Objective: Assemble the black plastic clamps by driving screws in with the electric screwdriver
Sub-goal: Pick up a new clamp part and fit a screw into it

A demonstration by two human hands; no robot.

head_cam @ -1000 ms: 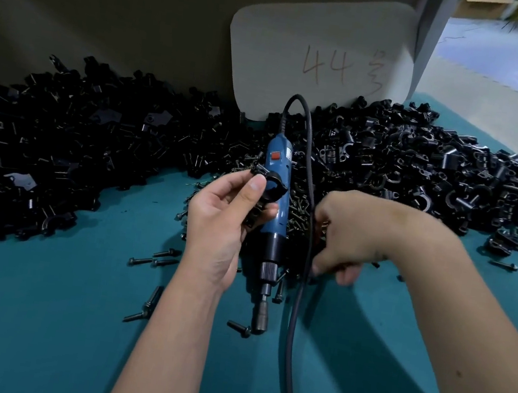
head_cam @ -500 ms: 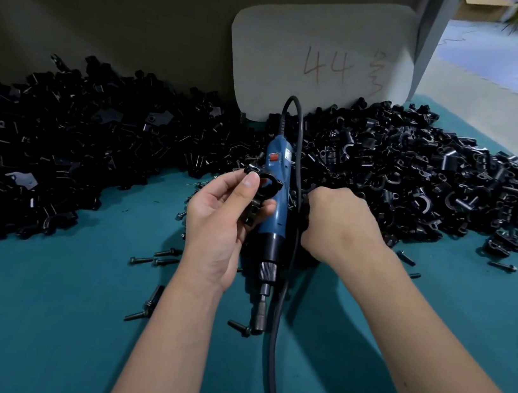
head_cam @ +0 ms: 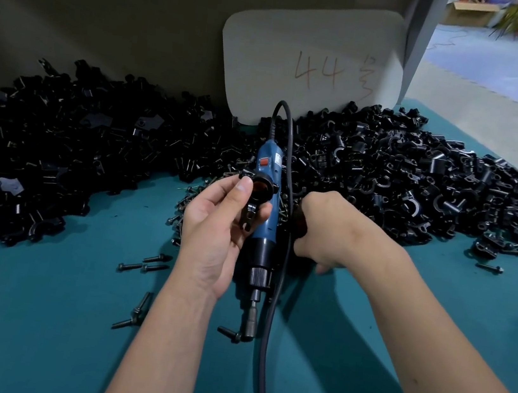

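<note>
One black plastic clamp (head_cam: 252, 195) sits pinched up off the table, ring end far, slotted tab hanging near. Right beside it the blue electric screwdriver (head_cam: 261, 226) lies flat on the teal cloth, bit end near, cord end far. Loose black screws (head_cam: 144, 267) lie scattered left; clamp heaps (head_cam: 403, 180) fill the far side.

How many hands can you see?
2. The left hand holds a black clamp in front of the blue screwdriver. The right hand is just right of the screwdriver's cord, fingers curled down toward the teal mat.
</note>
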